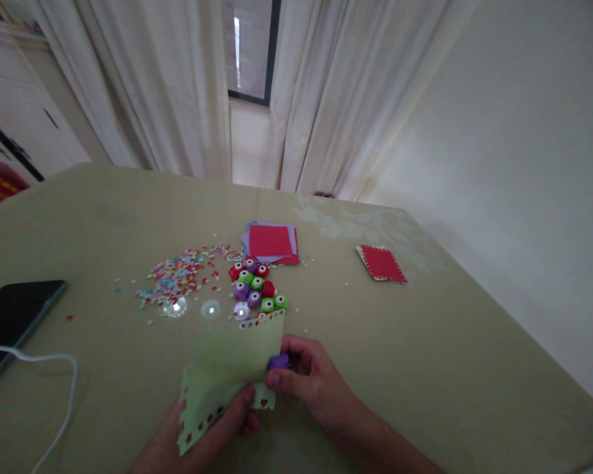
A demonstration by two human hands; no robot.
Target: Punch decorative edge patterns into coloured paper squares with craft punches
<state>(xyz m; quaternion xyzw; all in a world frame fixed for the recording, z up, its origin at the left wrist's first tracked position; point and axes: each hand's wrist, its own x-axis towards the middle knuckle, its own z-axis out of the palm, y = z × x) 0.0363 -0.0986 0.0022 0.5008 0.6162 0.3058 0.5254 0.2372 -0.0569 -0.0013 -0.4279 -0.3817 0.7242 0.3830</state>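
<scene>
A pale green sheet of paper [227, 359] with shapes punched along several edges is tilted above the table, pinched by my left hand [217, 431] at its near edge. My right hand [311, 385] grips a small purple craft punch [278, 363] between thumb and fingers, at the right edge of the sheet. Whether the paper sits inside its slot I cannot tell. Just beyond the sheet stands a cluster of red, green and purple craft punches [255, 283]. Near them lie clear round plastic discs [211, 309].
Colourful paper confetti [175, 276] is heaped left of the punches. Behind them is a stack of coloured paper [271, 241]. Farther right lie red punched sheets [383, 263]. A phone [17, 316] and a white cable [72, 375] occupy the left side of the table [425, 355].
</scene>
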